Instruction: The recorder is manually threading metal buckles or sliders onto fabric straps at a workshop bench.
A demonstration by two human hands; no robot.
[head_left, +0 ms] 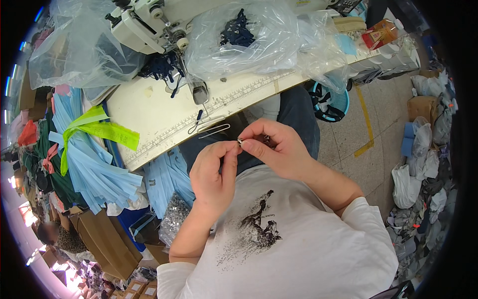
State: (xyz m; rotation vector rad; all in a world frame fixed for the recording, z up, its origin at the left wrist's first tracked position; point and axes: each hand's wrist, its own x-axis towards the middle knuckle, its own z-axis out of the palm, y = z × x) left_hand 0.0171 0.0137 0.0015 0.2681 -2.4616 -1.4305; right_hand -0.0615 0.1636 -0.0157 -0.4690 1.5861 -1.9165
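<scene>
Two hands (pixel 213 172) (pixel 285 149), one sewing machine (pixel 135 33), one turquoise basket (pixel 347 101)

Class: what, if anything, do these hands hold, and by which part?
A small shiny piece, in the fingertip grip of the left hand and right hand; its held part cannot be told. Other shiny bits show inside the right hand.

The place was a sewing workshop, as shown by the white sewing machine (pixel 135 33) on a ruler-edged table (pixel 149 117), bundled light-blue fabric strips (pixel 97 167), cardboard boxes (pixel 107 241) and a heap of greyish scraps (pixel 423 219) beside the floor (pixel 343 159).
</scene>
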